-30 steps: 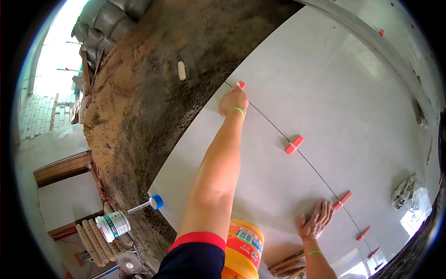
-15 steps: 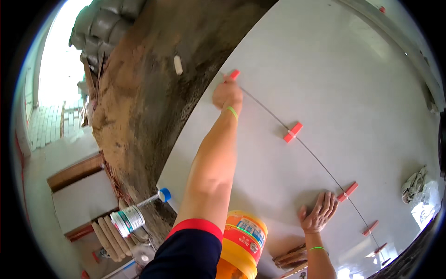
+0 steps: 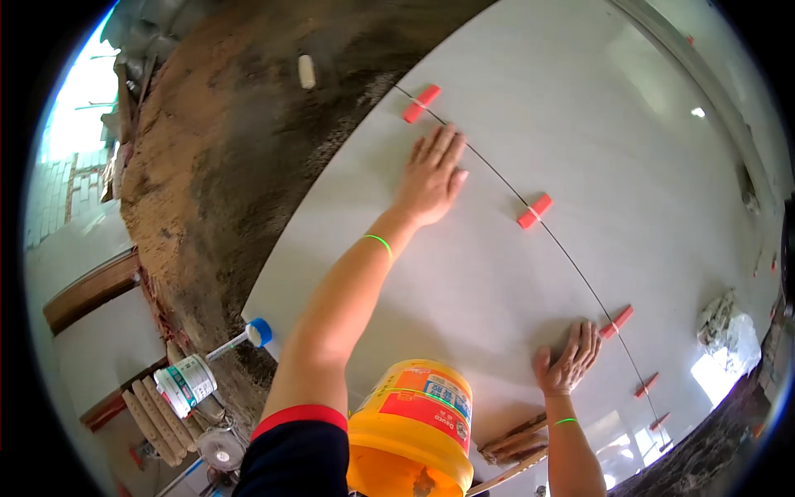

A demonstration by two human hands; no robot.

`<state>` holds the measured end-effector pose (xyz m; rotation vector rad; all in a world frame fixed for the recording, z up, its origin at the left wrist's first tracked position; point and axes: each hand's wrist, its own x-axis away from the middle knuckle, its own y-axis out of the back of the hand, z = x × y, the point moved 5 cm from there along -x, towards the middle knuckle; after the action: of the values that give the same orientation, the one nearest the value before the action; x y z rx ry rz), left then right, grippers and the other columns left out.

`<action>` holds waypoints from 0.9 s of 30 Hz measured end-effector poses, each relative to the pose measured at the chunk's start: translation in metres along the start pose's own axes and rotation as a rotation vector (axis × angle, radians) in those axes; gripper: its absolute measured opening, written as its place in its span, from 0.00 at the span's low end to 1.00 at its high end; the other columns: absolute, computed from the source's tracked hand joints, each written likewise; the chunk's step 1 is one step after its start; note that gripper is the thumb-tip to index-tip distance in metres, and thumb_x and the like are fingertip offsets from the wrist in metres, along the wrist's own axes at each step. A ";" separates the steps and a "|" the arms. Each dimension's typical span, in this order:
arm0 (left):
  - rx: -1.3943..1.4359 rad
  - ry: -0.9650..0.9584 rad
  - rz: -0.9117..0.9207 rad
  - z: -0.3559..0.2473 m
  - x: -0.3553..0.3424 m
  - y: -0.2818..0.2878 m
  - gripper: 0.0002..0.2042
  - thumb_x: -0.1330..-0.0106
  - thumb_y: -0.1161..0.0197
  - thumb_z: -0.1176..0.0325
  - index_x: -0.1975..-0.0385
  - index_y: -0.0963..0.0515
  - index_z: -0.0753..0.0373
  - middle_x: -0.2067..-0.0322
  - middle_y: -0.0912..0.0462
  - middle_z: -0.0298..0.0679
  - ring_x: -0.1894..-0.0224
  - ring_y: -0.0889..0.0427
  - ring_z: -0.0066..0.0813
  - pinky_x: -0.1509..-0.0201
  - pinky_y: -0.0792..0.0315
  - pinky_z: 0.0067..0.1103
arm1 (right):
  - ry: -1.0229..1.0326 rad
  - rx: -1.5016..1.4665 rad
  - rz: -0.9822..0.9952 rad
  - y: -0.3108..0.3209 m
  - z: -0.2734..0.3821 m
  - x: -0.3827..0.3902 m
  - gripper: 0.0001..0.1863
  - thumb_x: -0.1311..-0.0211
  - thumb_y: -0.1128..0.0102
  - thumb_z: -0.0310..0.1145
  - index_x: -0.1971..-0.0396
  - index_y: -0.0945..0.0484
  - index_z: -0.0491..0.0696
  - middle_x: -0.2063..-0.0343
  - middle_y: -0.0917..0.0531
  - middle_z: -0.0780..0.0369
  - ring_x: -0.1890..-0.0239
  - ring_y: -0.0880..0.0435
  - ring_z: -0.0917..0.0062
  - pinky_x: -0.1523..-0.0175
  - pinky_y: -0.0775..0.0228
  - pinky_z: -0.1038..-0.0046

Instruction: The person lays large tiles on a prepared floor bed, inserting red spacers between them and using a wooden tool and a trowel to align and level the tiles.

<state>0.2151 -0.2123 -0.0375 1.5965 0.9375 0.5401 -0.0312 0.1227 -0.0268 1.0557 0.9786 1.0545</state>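
Note:
Pale floor tiles [image 3: 530,116] meet along a thin dark joint, with several red tile-levelling wedges set across it. My left hand [image 3: 432,176] lies flat on the near tile, fingers stretched to the joint, just below the farthest wedge [image 3: 422,103]. Another wedge [image 3: 535,211] sits to the right of that hand. My right hand [image 3: 568,361] rests palm down with fingers spread, its fingertips beside a third wedge [image 3: 617,321]. Neither hand holds anything.
A yellow bucket [image 3: 414,414] stands between my forearms. Left of the tile are wet mortar [image 3: 248,99], a white tub [image 3: 185,384] and a blue-capped tool [image 3: 258,332]. A crumpled plastic bag [image 3: 730,335] lies at right, wood pieces [image 3: 515,439] near the bucket.
My left hand has left the farthest wedge, moved slightly right and nearer, and flattened onto the tile. My right hand stays by its wedge. The view has shifted a little.

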 end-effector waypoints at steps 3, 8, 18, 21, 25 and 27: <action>0.011 -0.015 0.018 0.004 -0.005 -0.002 0.28 0.26 0.51 0.59 0.29 0.43 0.66 0.27 0.45 0.47 0.26 0.47 0.48 0.24 0.52 0.42 | -0.003 -0.037 0.005 0.003 0.001 -0.007 0.37 0.38 0.48 0.53 0.37 0.32 0.41 0.36 0.31 0.50 0.33 0.35 0.52 0.28 0.49 0.48; 0.033 -0.008 0.075 -0.015 0.012 0.003 0.32 0.29 0.45 0.60 0.30 0.43 0.69 0.28 0.46 0.52 0.26 0.47 0.51 0.23 0.53 0.42 | -0.064 -0.086 -0.004 0.007 -0.013 -0.006 0.37 0.52 0.36 0.45 0.41 0.28 0.43 0.38 0.29 0.51 0.34 0.33 0.51 0.29 0.46 0.47; -0.036 0.092 0.710 0.016 0.277 0.087 0.41 0.37 0.38 0.66 0.27 0.54 0.68 0.25 0.59 0.56 0.24 0.58 0.57 0.22 0.57 0.40 | -0.156 -0.208 -0.031 0.019 -0.020 0.006 0.34 0.46 0.39 0.45 0.38 0.29 0.47 0.33 0.33 0.57 0.29 0.38 0.64 0.24 0.52 0.58; -0.220 -0.016 0.714 0.053 0.332 0.059 0.41 0.36 0.39 0.65 0.26 0.54 0.64 0.24 0.58 0.51 0.24 0.53 0.51 0.24 0.50 0.40 | -0.170 -0.244 -0.045 0.016 -0.034 0.019 0.32 0.42 0.41 0.44 0.37 0.30 0.48 0.31 0.35 0.59 0.28 0.40 0.65 0.23 0.53 0.61; -0.447 -0.112 0.606 0.124 0.358 0.021 0.37 0.35 0.40 0.62 0.29 0.50 0.62 0.30 0.53 0.48 0.30 0.46 0.48 0.32 0.42 0.40 | -0.439 -0.380 0.189 0.023 -0.040 0.042 0.28 0.35 0.44 0.44 0.37 0.29 0.50 0.33 0.32 0.60 0.31 0.34 0.62 0.28 0.43 0.62; -0.381 -0.123 0.702 0.111 0.350 0.020 0.32 0.34 0.40 0.61 0.33 0.45 0.63 0.36 0.46 0.49 0.37 0.40 0.48 0.37 0.38 0.40 | -0.625 -0.601 0.294 0.076 -0.035 0.083 0.22 0.31 0.47 0.43 0.41 0.26 0.50 0.40 0.25 0.56 0.39 0.26 0.57 0.36 0.32 0.59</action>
<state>0.5074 0.0028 -0.0951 1.5560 0.1354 1.0204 -0.0611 0.2216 0.0305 0.9369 -0.0110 1.0595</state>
